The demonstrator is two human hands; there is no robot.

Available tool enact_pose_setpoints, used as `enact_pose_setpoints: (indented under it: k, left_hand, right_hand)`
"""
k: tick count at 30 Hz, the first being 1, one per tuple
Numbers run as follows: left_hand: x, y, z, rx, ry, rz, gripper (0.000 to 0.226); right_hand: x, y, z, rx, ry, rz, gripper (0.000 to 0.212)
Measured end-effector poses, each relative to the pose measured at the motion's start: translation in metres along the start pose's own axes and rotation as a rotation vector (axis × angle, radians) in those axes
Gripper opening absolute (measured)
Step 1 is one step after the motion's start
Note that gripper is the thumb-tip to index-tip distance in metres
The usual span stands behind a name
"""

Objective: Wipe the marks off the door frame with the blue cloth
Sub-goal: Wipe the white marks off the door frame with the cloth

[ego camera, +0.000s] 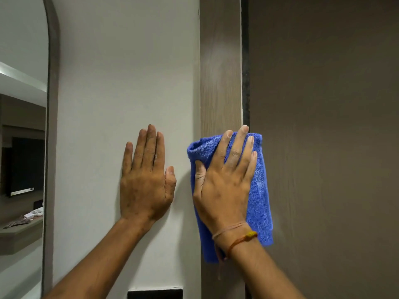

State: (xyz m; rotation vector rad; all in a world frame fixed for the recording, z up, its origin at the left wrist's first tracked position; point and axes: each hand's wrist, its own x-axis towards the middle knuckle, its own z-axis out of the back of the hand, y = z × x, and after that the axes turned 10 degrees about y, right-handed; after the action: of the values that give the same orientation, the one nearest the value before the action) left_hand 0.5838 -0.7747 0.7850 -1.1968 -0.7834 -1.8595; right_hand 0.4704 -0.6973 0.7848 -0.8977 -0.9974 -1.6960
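Observation:
The door frame (220, 72) is a vertical wood-grain strip running up the middle of the view. My right hand (224, 180) lies flat on a folded blue cloth (260, 190), pressing it against the frame; the cloth hangs down past my wrist and overlaps the door's edge. My left hand (146, 178) rests flat on the white wall (125, 83) left of the frame, fingers together, holding nothing. A pale smudge shows on the frame above the cloth.
A brown door (323, 126) fills the right side, with a dark gap along the frame. An arched mirror (23, 147) on the far left reflects a room. A dark plate (155, 293) sits low on the wall.

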Motion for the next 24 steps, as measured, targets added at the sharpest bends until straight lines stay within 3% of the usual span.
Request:
enact_pose_setpoints:
  k: [10, 19, 24]
  left_hand:
    - [0.0, 0.0, 0.0, -0.013, -0.009, -0.006, 0.067]
    - [-0.001, 0.003, 0.001, -0.017, -0.011, -0.026, 0.065]
    - [0.0, 0.004, 0.0, -0.02, 0.006, -0.042, 0.066]
  right_hand:
    - [0.113, 0.027, 0.043, 0.022, -0.081, 0.011, 0.072]
    - [-0.037, -0.012, -0.013, -0.034, 0.025, 0.014, 0.07]
    - [0.019, 0.0, 0.008, -0.031, -0.022, 0.048, 0.071]
